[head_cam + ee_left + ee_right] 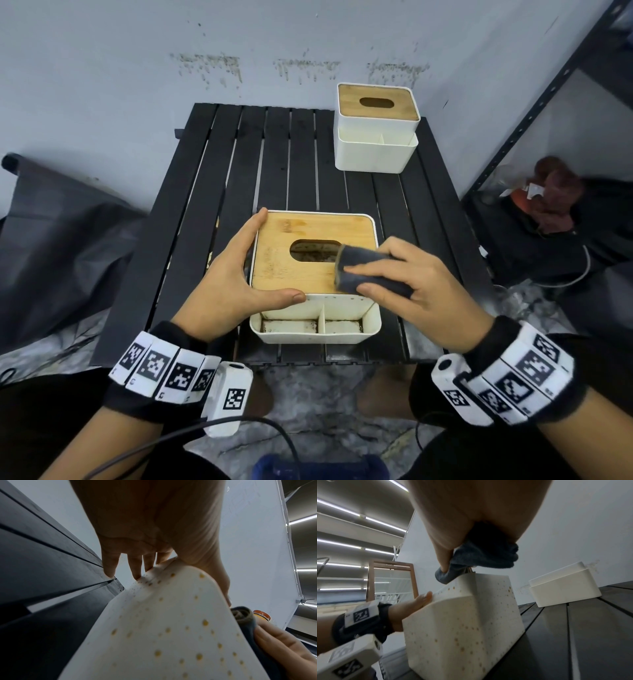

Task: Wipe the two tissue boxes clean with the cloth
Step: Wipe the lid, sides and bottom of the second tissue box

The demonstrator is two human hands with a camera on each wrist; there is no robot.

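Near white plastic tissue box w/ bamboo lid [315,274] sits at the front of the black slatted worktop [205,205], close to the person. Second white tissue box w/ bamboo lid [376,130] stands well apart at the far right corner, by the wall; nobody touching it.

Left hand [233,270] braces the near box: fingers straight along its left side, thumb laid across the near edge of the lid. Grip is flat and relaxed, not wrapped round anything. Right hand [414,284] has its grip curled round a rolled dark grey cloth [363,270], w/ the roll end pressed on the lid just right of the oval slot.

Brown speckles cover the box's white walls (clear in both wrist views); grime also in the slot and the front compartments. Judgement: lid wipe under way, walls and compartments not yet done, far box not started.

Handling, as a guess: box looks light, stiff, smooth-sided, so prob slides on the slats when rubbed; bracing at a side wall or corner makes sense. Lid may be loose, so press down, don't lever. Cloth is soft and compressible; a firm roll gives an edge for the slot and dividers.
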